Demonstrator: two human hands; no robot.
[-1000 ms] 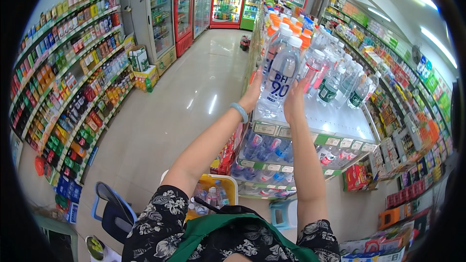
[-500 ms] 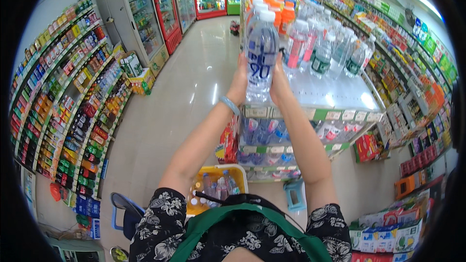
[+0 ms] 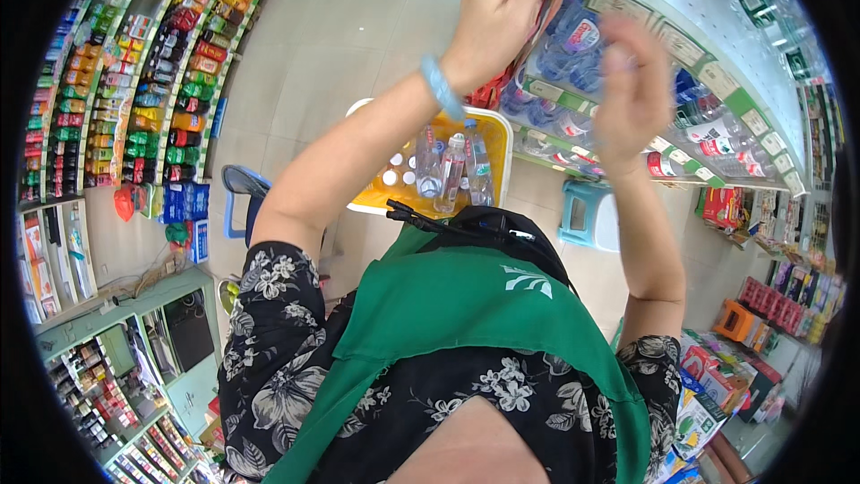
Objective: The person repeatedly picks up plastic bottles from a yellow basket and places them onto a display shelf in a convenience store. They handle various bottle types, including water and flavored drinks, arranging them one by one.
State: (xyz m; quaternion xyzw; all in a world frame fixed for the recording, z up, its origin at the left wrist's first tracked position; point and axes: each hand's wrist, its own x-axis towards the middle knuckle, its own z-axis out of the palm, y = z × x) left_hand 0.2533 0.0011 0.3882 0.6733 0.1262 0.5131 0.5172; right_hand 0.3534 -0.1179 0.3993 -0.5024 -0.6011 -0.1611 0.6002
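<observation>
a: how are the hands set?

b: the left hand (image 3: pixel 497 22) is at the far edge, beside the shelf unit (image 3: pixel 730 94); its fingers bend inward, and whether they grip anything cannot be told. the right hand (image 3: pixel 634 94) is blurred in front of the unit, fingers partly curled; no object shows in it, though the finger gap is unclear.

a: where are the bottles?

b: clear bottles (image 3: pixel 582 31) sit below the unit's top board, between the hands; they are probably grouped by kind to match the label strip. nearer, more bottles (image 3: pixel 451 170) lie in the yellow crate (image 3: pixel 507 148), whose walls presumably keep them from rolling.

a: and the edges?

b: the strip's edge slants from far left to near right, close to the right hand. the crate's rim is nearer than both hands. floor (image 3: pixel 305 54) left of the left forearm seems to allow sideways movement; a blue stool (image 3: pixel 584 215) stands left of the right forearm, likely limiting foot room there.
</observation>
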